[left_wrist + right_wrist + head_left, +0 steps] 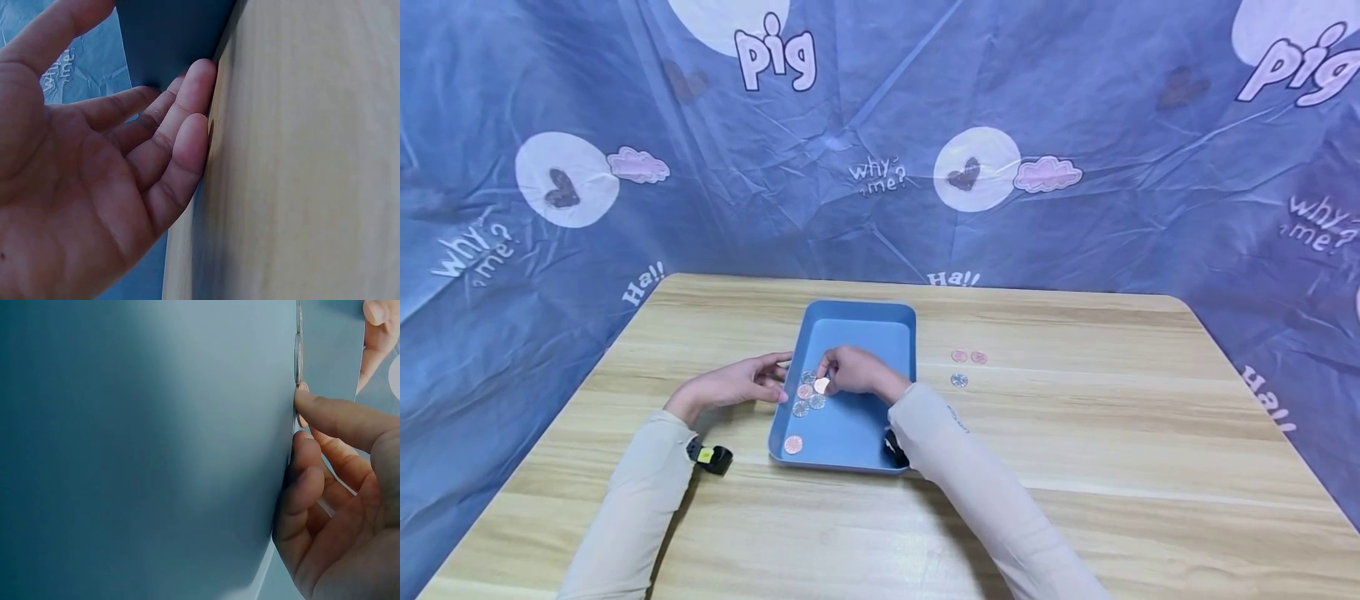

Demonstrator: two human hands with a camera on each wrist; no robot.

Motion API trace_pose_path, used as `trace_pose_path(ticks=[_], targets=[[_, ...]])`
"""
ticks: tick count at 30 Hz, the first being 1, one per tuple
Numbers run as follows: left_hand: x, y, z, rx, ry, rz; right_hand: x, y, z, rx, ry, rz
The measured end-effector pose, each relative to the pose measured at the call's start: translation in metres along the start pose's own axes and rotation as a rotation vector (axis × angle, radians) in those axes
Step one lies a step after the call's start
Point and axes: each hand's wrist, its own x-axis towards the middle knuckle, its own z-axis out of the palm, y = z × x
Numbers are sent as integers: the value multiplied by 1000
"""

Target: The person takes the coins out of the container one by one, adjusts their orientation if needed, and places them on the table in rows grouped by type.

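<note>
Center frame, the right hand (854,369) narrows its grip to a pinch on a coin (822,386) inside a blue tray (861,437), presumably because the disc is thin; the left hand (736,385) (grip relaxed, fingers extended) touches the outer wall, apparently steadying it.

tray (867,333) on table (1120,400) | coins (805,391) inside at left | three coins (959,381) right of tray | cloth (820,225) behind
</note>
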Motion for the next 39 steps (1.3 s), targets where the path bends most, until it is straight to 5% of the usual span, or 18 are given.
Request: trace_pose_path(ticks=[28, 39], targets=[[-1, -3, 1, 2, 10, -5, -3, -7, 1, 106, -33, 15], [0, 1, -1, 15, -3, 6, -7, -14, -2, 229, 50, 13]])
